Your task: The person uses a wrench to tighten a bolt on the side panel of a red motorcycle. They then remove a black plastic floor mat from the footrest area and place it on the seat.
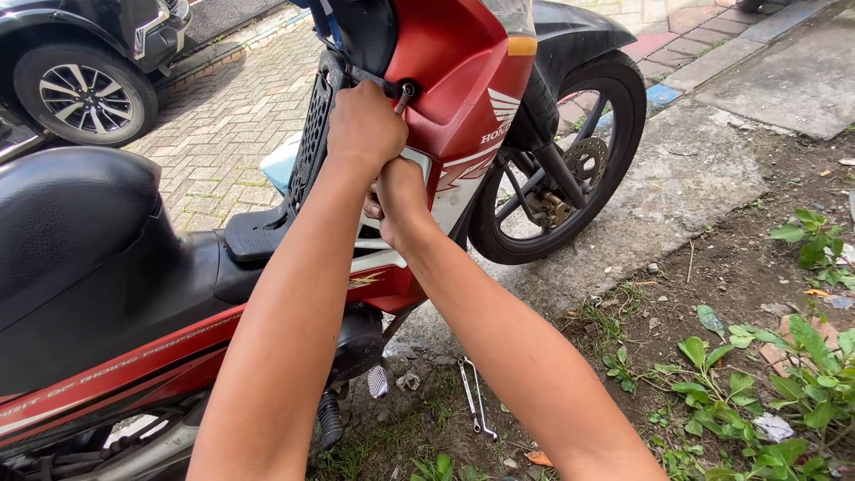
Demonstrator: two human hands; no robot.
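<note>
A red and black motorcycle (pixel 463 62) stands in front of me, with its front wheel (pixel 570 151) to the right. My left hand (pixel 365 125) is closed around a dark metal tool (pixel 398 89) whose tip meets a bolt on the red side panel. Just below it, my right hand (pixel 401 200) presses against the panel's red and white lower part with curled fingers, gripping its edge. What lies under those fingers is hidden.
Two metal wrenches (pixel 474 399) lie in the dirt beside the bike, near a foot peg (pixel 329 417). The black seat (pixel 71 232) fills the left. A dark car (pixel 80 62) is parked on the brick paving behind. Green weeds (pixel 802 374) grow at the right.
</note>
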